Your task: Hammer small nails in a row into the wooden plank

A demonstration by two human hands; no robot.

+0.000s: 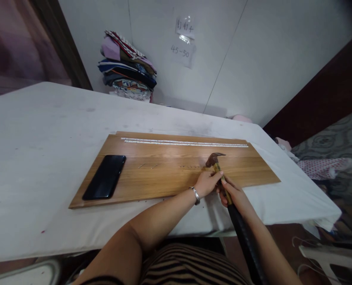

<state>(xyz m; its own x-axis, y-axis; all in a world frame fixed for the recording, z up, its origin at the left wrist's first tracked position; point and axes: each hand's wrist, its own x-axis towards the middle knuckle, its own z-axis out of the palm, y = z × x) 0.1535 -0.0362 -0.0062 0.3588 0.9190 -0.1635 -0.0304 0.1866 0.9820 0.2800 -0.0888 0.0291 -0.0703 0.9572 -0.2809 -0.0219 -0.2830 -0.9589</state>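
Observation:
A brown wooden board (164,178) lies on the white table (39,150). My right hand (233,194) is wrapped round the yellow shaft of a claw hammer (216,160), whose rusty head rests low over the board beside a row of small nails (189,166). The hammer's black grip runs back along my right forearm. My left hand (207,183), with a silver bracelet on the wrist, is closed next to the hammer shaft, fingers pinched at the board; what they hold is too small to make out.
A black phone (105,177) lies on the board's left end. A white ruler strip (184,142) runs along the board's far edge. Folded clothes (127,67) are stacked against the wall. Cloth and a white chair (333,253) stand at the right.

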